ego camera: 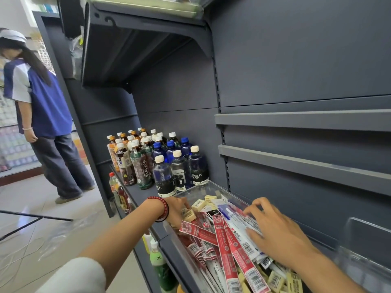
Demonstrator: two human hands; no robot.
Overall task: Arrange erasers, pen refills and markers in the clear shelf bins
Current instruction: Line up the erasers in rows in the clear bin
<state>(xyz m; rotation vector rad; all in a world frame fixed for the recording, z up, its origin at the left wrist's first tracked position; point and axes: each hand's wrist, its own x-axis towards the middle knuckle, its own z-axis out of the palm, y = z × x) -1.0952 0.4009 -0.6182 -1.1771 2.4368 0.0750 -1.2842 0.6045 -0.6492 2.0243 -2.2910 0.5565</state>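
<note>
A white sleeve [78,275] of soft, thick-looking fabric covers the left arm at the near left edge and ends in a rounded cuff. Just behind the left grip [176,210], a bracelet [164,207] of round, glossy red beads rings the wrist, darker along its underside.

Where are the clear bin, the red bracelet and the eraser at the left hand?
clear bin [198,190], head view, on its far wall.
red bracelet [166,206], head view, on the beads at the left wrist.
eraser [190,216], head view, on its pale face, below the barcode.
</note>
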